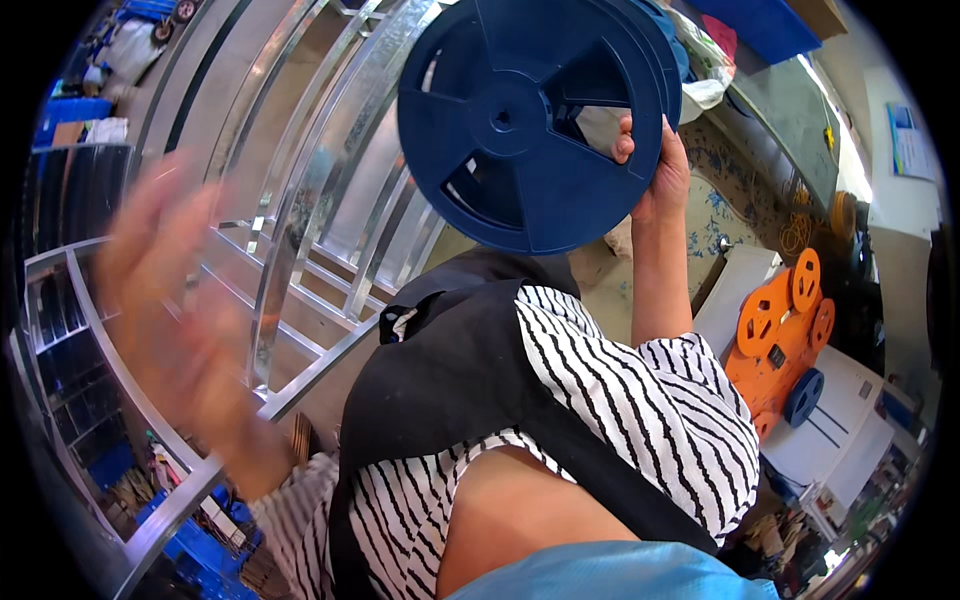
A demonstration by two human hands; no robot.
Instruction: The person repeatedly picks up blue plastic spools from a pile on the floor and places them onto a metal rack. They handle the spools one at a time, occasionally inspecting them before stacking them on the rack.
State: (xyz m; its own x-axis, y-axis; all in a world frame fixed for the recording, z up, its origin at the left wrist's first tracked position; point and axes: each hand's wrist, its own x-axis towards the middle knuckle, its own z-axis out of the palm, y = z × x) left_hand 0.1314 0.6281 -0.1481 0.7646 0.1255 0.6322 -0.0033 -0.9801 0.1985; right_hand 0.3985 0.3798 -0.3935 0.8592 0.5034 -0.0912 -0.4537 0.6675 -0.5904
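Observation:
A large dark blue plastic reel (505, 170) fills the top middle, its flat face toward me, with wedge-shaped openings around a small hub hole. My right hand (662, 180) grips it by the right side of its rim. Fingertips of that hand show through one opening; the rest of the grip behind the flange is hidden. On the left, my left hand (175, 280) is raised beside a metal frame (290, 215) and apart from the reel. Motion smears its fingers, so I cannot tell whether they are open or closed.
Metal racks with long bars stand ahead and to the left. At right, several orange reels (770, 330) and a smaller blue reel (803, 398) are by a white cabinet (835, 400). A grey-green worktop (785, 120) lies at the upper right, near a blue bin (760, 30).

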